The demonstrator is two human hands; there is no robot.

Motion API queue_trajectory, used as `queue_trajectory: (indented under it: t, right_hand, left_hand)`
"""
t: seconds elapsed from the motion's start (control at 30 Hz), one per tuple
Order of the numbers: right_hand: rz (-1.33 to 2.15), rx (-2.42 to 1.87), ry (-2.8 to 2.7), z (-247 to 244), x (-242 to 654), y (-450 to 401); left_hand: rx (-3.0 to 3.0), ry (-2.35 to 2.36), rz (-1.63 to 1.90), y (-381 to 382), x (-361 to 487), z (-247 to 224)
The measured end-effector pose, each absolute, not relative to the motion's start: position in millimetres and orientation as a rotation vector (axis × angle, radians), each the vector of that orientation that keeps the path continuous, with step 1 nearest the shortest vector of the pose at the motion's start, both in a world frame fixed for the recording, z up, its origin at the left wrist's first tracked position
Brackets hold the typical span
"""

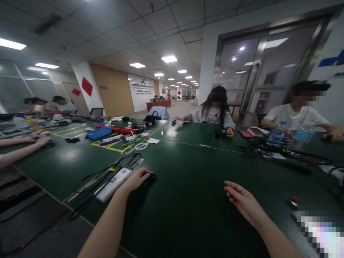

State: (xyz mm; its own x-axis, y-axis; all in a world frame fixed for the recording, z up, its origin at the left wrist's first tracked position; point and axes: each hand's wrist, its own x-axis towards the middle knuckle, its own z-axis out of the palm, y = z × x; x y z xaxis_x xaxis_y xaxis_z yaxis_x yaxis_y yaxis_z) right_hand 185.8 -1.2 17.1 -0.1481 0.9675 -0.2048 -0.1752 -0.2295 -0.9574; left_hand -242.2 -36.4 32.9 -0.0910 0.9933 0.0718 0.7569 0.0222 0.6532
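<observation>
"Two bare hands are shown over the green table (188, 211); which step is in hand?"

"By judgement, handling of the small dark object (152, 175); whether it is being lifted or set down cannot be told. It sits at the fingertips of the left hand (137, 178), just right of the white power strip (114, 185)."

"How do the grips stand?"

"The left fingers are closed together on one end of the object. The right hand (244, 205), well apart, has thumb and fingers loosely parted, nothing visible between them."

"What does the next move call for?"

"Probably a steady left pinch."

"And the object's appearance?"

"Compact, blackish, with small pale glints; the fingers partly hide it, and its exact form is too small to tell."
</observation>
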Motion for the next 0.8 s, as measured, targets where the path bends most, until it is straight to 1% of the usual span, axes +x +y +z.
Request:
queue_trajectory:
  t: [0.2, 0.8]
  right_hand:
    - [1.546, -1.144, -1.057, 13.6, 187.2, 0.2]
    - [1.559, -1.171, -1.048, 20.1, 186.1, -3.6]
  left_hand:
    - [1.779, 1.954, 0.754, -34.2, -248.0, 26.6]
    - [1.856, 1.946, 0.697, -37.8, -242.9, 35.0]
